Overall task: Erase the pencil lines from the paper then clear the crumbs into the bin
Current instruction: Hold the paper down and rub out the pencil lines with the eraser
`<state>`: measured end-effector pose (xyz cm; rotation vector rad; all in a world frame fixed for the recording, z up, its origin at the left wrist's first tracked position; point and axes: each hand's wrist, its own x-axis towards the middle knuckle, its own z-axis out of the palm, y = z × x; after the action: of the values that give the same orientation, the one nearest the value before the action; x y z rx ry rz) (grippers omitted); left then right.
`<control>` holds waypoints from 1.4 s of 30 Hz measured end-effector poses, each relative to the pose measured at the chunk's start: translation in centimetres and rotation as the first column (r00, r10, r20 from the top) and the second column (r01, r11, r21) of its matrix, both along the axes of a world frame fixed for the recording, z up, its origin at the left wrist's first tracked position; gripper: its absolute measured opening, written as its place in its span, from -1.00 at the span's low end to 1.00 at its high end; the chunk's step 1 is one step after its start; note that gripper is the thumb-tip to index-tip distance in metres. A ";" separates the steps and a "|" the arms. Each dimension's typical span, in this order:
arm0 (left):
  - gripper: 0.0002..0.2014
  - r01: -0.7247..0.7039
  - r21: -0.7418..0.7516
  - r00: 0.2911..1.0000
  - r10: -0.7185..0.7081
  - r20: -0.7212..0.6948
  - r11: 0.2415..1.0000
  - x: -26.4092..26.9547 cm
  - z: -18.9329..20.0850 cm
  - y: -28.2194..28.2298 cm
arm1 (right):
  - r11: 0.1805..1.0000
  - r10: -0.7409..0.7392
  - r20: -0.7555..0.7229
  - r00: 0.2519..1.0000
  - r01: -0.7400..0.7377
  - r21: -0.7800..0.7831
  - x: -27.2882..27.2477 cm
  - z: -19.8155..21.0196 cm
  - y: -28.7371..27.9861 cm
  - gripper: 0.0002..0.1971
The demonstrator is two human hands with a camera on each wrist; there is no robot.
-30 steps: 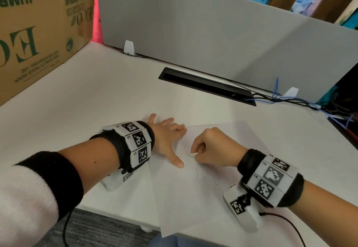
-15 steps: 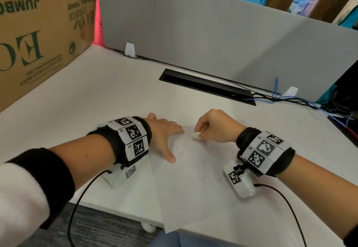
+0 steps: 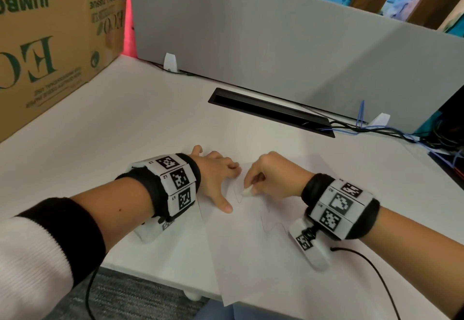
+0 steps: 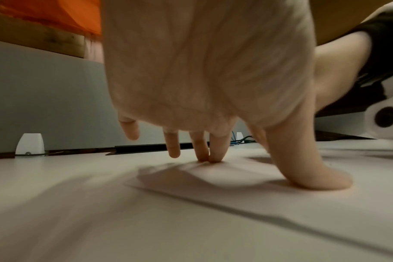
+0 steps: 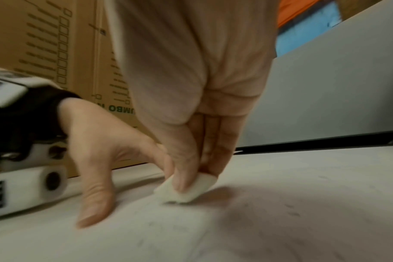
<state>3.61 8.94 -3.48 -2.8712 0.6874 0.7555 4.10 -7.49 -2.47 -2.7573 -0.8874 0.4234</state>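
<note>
A white sheet of paper [image 3: 251, 257] lies at the desk's near edge and overhangs it a little, with faint pencil lines [image 3: 266, 221] near its middle. My right hand [image 3: 271, 176] pinches a small white eraser [image 3: 247, 191] and presses it on the paper just left of those lines; the same eraser [image 5: 184, 189] shows under the thumb and fingers in the right wrist view. My left hand [image 3: 216, 181] lies spread on the paper's left edge, with thumb [image 4: 310, 170] and fingertips [image 4: 213, 154] pressing down. Small dark crumbs [image 5: 292, 211] speckle the paper [image 5: 280, 221].
A large cardboard box [image 3: 45, 43] stands at the left. A grey partition [image 3: 276, 43] closes the back, with a black cable slot [image 3: 271, 111] in the desk before it and cables [image 3: 401, 134] at the right. No bin is in view.
My right hand slid the eraser away to the paper's far part half a second ago, and has since drawn it back toward me. The left hand stays pressed on the paper.
</note>
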 end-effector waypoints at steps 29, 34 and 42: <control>-0.04 -0.045 -0.029 0.999 0.044 -0.024 0.999 -0.5 -0.1 0.2 | 0.984 -0.157 -0.005 0.988 0.157 0.089 0.8 -0.6 -1.2 -0.89; -0.05 -0.057 -0.004 0.997 0.057 -0.051 0.998 -0.4 -0.2 -0.1 | 0.965 -0.214 -0.098 0.972 0.226 0.135 0.5 -0.4 -1.2 -0.87; -0.04 -0.081 -0.016 0.995 0.080 -0.057 0.997 -0.2 -0.5 -0.2 | 0.980 -0.198 0.020 0.980 0.197 0.030 1.0 -0.7 -0.6 -0.73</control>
<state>3.42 8.78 -4.02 -2.9200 0.5915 0.8475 5.14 -8.04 -3.20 -2.7936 -0.6108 0.3419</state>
